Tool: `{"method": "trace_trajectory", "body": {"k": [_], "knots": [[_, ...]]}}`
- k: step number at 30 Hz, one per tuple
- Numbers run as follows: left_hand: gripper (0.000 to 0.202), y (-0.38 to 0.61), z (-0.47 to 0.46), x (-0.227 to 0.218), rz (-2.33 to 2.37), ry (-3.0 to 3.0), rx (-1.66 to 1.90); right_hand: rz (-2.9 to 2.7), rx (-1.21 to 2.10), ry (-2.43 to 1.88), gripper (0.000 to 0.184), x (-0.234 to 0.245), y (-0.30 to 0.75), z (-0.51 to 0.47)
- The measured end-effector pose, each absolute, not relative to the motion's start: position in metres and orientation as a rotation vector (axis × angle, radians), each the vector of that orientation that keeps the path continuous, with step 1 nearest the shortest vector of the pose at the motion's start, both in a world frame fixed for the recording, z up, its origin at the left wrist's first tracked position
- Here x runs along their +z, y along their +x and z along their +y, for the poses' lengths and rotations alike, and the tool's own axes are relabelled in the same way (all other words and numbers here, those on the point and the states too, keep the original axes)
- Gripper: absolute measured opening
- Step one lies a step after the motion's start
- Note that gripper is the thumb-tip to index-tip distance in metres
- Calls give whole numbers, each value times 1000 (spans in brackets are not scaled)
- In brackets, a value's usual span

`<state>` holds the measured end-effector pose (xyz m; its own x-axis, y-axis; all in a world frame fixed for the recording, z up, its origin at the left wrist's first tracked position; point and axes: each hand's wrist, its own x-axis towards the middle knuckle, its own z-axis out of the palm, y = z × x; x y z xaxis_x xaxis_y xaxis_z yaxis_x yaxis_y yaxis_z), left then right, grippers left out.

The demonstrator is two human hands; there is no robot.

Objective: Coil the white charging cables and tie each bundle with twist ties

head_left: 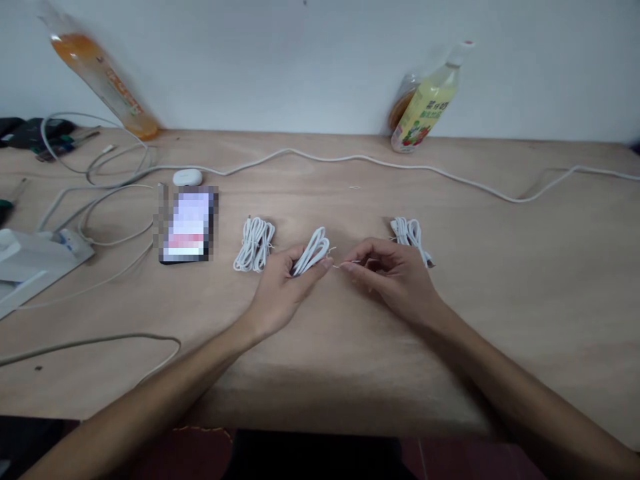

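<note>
A coiled white cable (pixel 313 252) is gripped in my left hand (pixel 281 283), between thumb and fingers, just above the middle of the table. My right hand (pixel 400 277) pinches a thin white twist tie (pixel 354 261) at its fingertips, close to the cable's right side. Beside my left hand lie bundled white cables (pixel 254 244). Another white cable bundle (pixel 411 235) rests behind my right hand and is partly hidden by it.
A phone (pixel 187 227) and a white earbud case (pixel 187 177) lie to the left, near loose cables and a white power strip (pixel 45 260). An orange drink bottle (pixel 103 80) and a yellow drink bottle (pixel 430 100) stand by the wall. One long white cable (pixel 360 159) crosses the back.
</note>
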<state>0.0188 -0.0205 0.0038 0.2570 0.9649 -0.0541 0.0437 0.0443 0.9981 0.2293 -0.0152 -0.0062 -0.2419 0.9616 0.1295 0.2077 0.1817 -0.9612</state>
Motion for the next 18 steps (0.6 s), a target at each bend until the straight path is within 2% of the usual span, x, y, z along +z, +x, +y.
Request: {"method": "trace_trajectory", "body": {"k": [4,12,18], "knots": [[48,20,-21,4,1049,1187,983,-1707,979,-1172,14,-9,230,-18],[38,22,-20,-1,973,923,1039,-1853,546,-998,13,-14,227,-25],[42,23,-20,0,979,931,1044,-1882,361,-878,16,-15,225,-29]]}}
